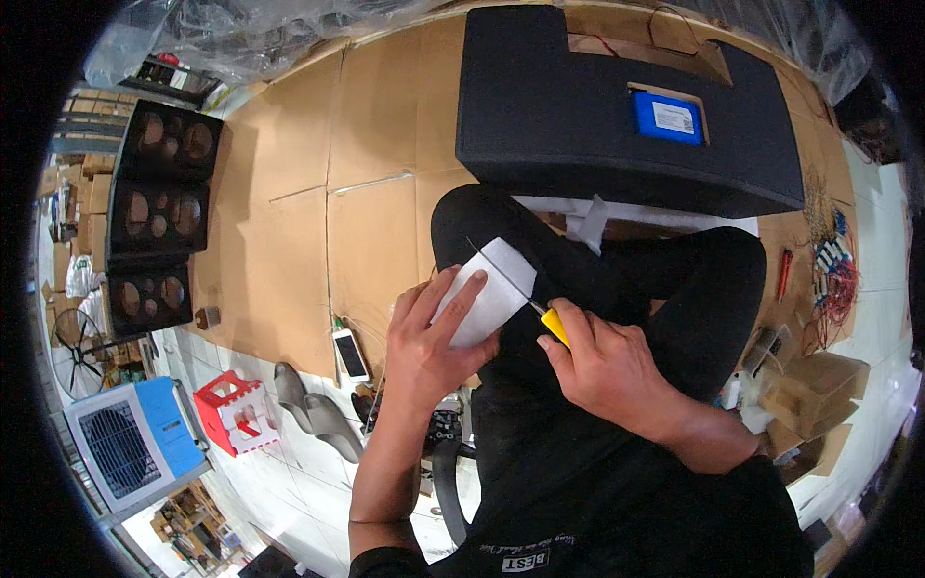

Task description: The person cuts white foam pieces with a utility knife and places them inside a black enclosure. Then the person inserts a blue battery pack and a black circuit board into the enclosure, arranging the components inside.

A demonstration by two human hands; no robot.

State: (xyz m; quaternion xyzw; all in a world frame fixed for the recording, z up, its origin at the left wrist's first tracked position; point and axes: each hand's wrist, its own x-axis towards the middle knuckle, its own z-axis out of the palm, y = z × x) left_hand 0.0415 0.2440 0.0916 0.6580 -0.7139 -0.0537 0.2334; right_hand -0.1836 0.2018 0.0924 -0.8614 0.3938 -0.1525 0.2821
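My left hand (434, 323) grips a small white piece of soft-looking sheet (501, 275) above my crossed legs, fingers on top and thumb underneath. In my right hand (602, 361) is a yellow-handled tool (554, 326) with a long, thin metal blade. That blade runs across the white piece, its tip poking out past the upper edge. Whether it is a knife or another tool I cannot make out. Beyond my knees stands a black box (617, 154) with a blue block (670, 118) set in a cutout. White sheeting (593, 222) lies at its foot.
Brown cardboard (279, 241) covers the floor. Three black speaker boxes (159, 222) stand at the left. Closer lie a white phone (350, 354), grey slippers (313, 409) and a red-and-white crate (236, 414). A red pen-like tool (784, 273), wired parts (836, 275) and a carton (814, 395) are at the right.
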